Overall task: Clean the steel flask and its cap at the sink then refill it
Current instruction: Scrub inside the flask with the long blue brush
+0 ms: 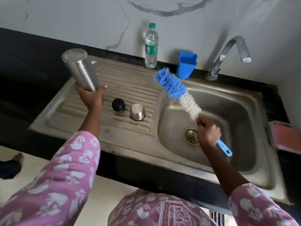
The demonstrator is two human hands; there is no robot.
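**Both hands full at the sink**

Left hand (90, 96) grips the steel flask (80, 69) by its lower end, fingers and thumb curled round the body, and holds it tilted above the drainboard (130, 84) at the left. The end facing up looks like the closed base, though the mouth is hidden in the palm, so this is not certain. Right hand (207, 133) is closed round the blue handle of a bottle brush (177, 91) over the sink basin (244, 111), above the drain (190, 136). The blue and white bristle head slants up and to the left, well apart from the flask.

On the drainboard, between the two hands, sit a black cap (118, 105) and, just beside it, a small steel cup (137, 111) turned mouth down.

Along the back of the black counter (24, 62) stand a plastic water bottle (151, 46) with a green top, a blue holder (186, 65) and the tap (228, 53). A pink-lidded container (285, 137) lies at the right edge. Both forearms wear pink floral sleeves (65, 168).
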